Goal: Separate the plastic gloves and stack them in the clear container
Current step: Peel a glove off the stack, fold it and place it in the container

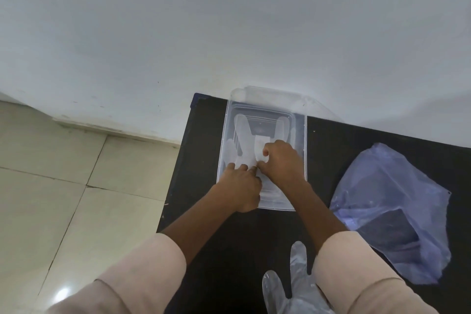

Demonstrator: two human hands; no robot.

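Glove in the container (244, 135): lies flat inside the clear container (300, 135), long axis running 12–6, fingers pointing to 12, cuff end at 6 under the hands. Both hands sit at that cuff end. Left hand (240, 187) is at roughly 7 of the glove's middle, fingertips pressed together down on the film. Right hand (281, 163) is at about 4–5, fingers curled with thumb and forefinger pinched on a fold of the plastic; whether that is one layer or two can't be told. Hands nearly touch each other over the cuff, so the coming move likely turns on that: flattening or releasing along the 12–6 axis, right hand slightly nearer the glove's centre. Container sits on the black table (229, 250), its far edge against the wall (229, 33) at 12. More gloves (293, 285) wait at 6, just beside the right sleeve. A bluish plastic bag (387, 199) lies at 4, well apart from the container.
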